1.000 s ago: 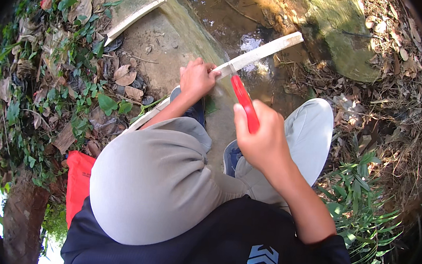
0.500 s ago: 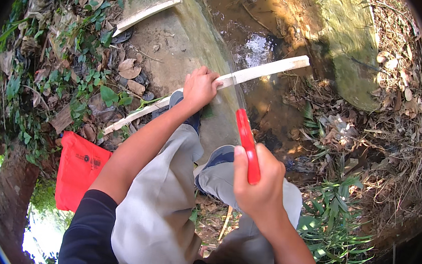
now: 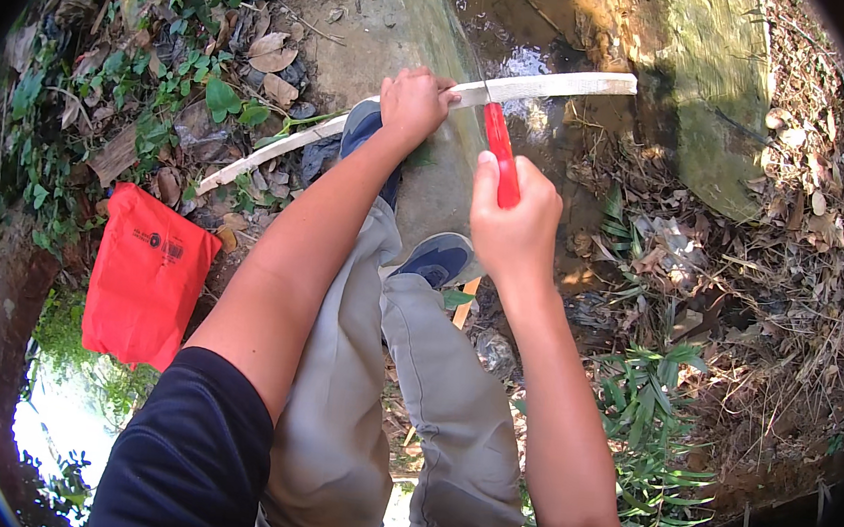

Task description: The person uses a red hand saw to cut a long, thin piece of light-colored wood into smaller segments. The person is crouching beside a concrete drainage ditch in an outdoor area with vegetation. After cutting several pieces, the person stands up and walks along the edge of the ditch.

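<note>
- The left hand [image 3: 414,102] was clamped around a long pale stick [image 3: 548,84], gripping it about midway along its length.
- The stick ran from the leafy ground at the left, across the concrete slab [image 3: 363,17], and out over the muddy water [image 3: 523,21] to the right, its pale flat end sticking out past the slab's right edge.
- The right hand [image 3: 514,221] was closed tight on a knife's red handle [image 3: 500,155], thumb laid up along it.
- The handle pointed up toward the stick, and its tip met the stick just right of the left hand; the blade itself was too thin to make out clearly.
- Two blue shoes [image 3: 438,257] showed below, one on the slab under the left forearm, one nearer the slab's right edge.
- Grey trousers [image 3: 430,405] filled the lower middle.
- A red plastic bag [image 3: 145,279] lay on the ground off to the left, well apart from both hands.
- Dry leaves [image 3: 270,54] lay on the slab's left edge.
</note>
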A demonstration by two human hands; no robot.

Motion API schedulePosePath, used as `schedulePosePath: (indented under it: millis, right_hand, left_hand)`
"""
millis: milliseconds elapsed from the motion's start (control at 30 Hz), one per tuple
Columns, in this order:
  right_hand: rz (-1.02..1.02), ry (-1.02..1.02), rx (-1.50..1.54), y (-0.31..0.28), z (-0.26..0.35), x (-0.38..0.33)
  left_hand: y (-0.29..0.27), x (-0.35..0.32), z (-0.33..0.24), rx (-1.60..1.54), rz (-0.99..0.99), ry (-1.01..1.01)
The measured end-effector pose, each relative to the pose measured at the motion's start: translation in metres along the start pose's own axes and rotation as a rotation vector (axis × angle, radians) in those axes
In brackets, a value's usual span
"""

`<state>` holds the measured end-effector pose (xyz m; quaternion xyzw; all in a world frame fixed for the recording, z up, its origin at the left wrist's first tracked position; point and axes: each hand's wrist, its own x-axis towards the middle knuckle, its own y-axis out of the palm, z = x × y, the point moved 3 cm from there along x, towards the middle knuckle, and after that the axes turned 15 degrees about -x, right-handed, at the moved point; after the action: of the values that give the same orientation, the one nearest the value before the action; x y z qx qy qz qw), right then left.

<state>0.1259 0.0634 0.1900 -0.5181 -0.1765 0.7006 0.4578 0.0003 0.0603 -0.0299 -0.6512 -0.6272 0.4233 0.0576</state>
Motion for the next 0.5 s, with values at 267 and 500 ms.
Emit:
schedulePosePath:
  millis: [267,500]
  right_hand:
    - [-0.047,0.027,-0.049,-0.001,0.014,-0.006]
    - [-0.055,0.057,0.003,-0.030,0.047,-0.048]
  left_hand:
    - [0.001,0.003,0.002,0.026,-0.036,-0.015]
    - [-0.002,0.003,0.007,-0.108,0.036,-0.198]
